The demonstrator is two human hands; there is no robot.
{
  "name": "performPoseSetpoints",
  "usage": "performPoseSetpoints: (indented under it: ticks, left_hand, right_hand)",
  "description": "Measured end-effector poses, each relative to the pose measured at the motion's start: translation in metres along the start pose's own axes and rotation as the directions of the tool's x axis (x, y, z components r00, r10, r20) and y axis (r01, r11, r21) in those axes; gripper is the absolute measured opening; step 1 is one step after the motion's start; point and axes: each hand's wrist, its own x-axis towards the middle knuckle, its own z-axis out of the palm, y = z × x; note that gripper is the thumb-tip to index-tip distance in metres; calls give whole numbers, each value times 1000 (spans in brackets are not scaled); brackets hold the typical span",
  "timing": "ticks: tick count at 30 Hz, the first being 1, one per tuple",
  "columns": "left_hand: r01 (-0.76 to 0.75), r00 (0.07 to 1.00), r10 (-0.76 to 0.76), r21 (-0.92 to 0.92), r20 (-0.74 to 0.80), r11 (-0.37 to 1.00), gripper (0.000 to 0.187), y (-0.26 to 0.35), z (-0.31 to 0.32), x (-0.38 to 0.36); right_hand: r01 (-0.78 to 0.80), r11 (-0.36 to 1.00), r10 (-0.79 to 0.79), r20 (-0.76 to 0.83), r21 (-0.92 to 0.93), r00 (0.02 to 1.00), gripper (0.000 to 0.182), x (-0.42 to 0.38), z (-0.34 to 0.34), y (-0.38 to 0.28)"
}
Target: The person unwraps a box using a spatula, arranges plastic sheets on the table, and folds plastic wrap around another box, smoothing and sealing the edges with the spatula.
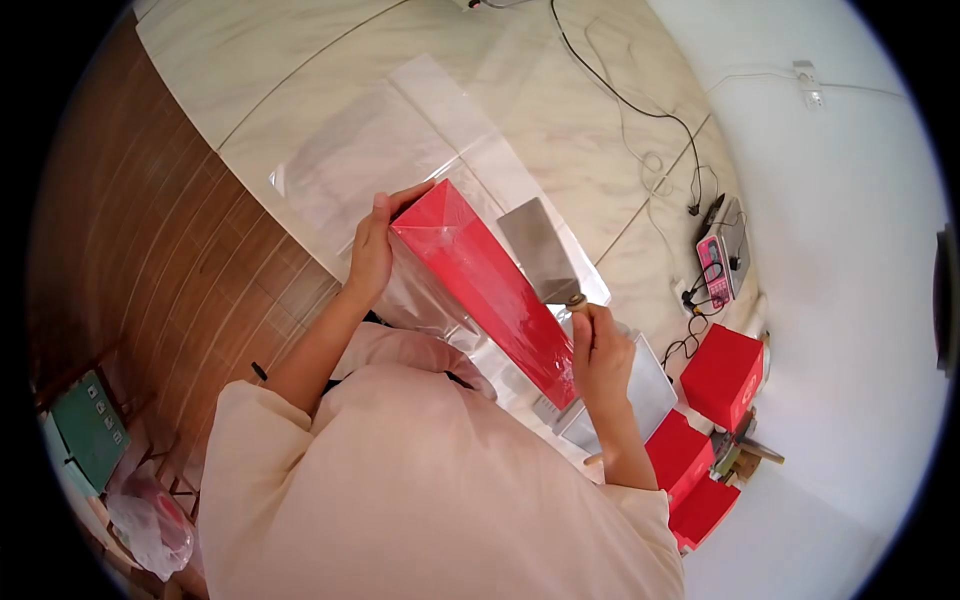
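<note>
The red box, already film-covered on its visible faces, is steadied at 1 end by the loosely open left hand. Beside it, a broad metal blade is gripped by the closed right hand; underside closure cannot be told.

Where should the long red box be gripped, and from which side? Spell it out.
Grip the long red box by its upper-left end, coming from the left, as the left hand does. The narrow body should let a hand span it there. The right hand and its flat metal tool occupy the opposite side. The clear wrap looks glossy, so hold firmly.
</note>
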Motion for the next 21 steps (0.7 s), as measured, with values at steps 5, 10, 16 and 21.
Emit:
performPoseSetpoints:
  ticks: [5,10,16,21]
  left_hand:
    - [-17,999,19,54,-47,998,67,2,0,2]
    - [-77,994,81,55,-74,995,59,-4,1,0]
    - [-139,983,162,219,-92,966,42,-42,-11,0]
    - [-174,973,195,162,-123,971,40,-20,-5,-4]
  right_hand:
    - [257,962,-265,88,91,960,18,-3,13,-31]
    - [224,973,-210,172,-62,962,23,13,29,-47]
    - [292,951,-264,222,-103,939,24,57,48,-75]
    - [358,929,-334,203,-96,921,23,78,58,-93]
